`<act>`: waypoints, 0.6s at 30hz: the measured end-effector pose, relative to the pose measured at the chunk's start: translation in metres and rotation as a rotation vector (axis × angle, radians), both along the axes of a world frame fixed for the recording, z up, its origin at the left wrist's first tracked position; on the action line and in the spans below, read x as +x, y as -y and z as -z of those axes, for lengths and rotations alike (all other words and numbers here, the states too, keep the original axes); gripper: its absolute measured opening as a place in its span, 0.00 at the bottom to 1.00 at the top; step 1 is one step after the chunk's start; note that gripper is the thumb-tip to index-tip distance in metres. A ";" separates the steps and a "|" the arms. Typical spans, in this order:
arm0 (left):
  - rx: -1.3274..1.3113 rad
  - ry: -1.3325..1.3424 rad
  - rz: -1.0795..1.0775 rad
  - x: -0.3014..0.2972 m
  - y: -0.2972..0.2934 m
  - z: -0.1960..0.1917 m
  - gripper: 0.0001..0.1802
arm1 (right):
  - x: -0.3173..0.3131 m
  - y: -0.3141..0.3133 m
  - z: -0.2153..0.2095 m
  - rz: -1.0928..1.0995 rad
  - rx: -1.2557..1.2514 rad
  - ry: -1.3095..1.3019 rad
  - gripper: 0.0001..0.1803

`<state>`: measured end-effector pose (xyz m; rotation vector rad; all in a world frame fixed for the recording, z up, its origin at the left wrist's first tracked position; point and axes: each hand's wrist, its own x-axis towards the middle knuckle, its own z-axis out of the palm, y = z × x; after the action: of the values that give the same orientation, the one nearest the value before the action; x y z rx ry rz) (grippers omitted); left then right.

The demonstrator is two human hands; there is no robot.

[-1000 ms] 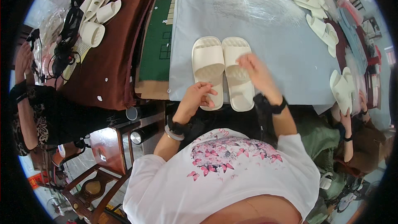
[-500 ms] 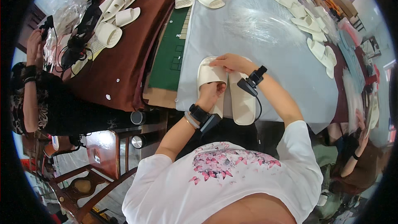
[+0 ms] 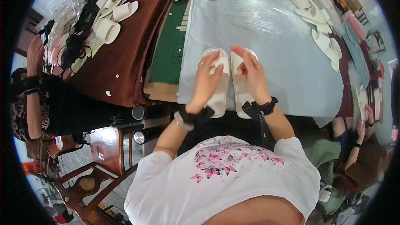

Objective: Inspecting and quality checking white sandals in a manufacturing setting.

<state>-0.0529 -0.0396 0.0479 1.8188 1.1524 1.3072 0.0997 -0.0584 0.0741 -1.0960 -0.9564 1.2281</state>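
The two white slippers lie side by side near the front edge of the grey cloth (image 3: 300,79), toes pointing away from the person. The left hand (image 3: 207,79) is above the left slipper (image 3: 219,103) and covers a part of its strap. Its fingers are loosely extended, the thumb stands apart, and the hand is half open, gripping nothing that I can see – whether it touches the strap, I cannot tell. The right hand (image 3: 253,75) is above the right slipper (image 3: 240,91), with the index finger stretched toward the toe and the other fingers bent. It is also partly open and grips nothing visible; contact with the slipper is not clear.

To the left of the cloth lies a green mat (image 3: 166,64), and beyond it a brown cloth (image 3: 112,54) with more slippers (image 3: 123,11). Clear film (image 3: 258,14) is spread farther back – well apart from both hands.
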 end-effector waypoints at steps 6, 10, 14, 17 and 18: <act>-0.307 -0.099 0.466 0.023 -0.044 -0.007 0.10 | 0.005 0.028 0.010 0.075 0.063 0.124 0.22; -0.255 -0.158 0.383 0.031 -0.076 -0.018 0.12 | 0.014 0.061 0.039 0.099 -0.035 0.038 0.21; -0.002 -0.561 0.616 0.065 -0.110 0.004 0.18 | 0.015 0.078 0.068 -0.156 -0.407 -0.510 0.20; -0.199 -0.744 0.816 0.083 -0.116 0.022 0.22 | 0.021 0.068 0.078 -0.348 -0.497 -0.811 0.18; -0.238 -0.759 0.809 0.086 -0.116 0.024 0.22 | 0.023 0.063 0.080 -0.396 -0.503 -0.894 0.18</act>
<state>0.0326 0.0766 0.0236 2.2841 0.6922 0.0078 0.1230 -0.1215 -0.0054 -0.5868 -0.1602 2.1045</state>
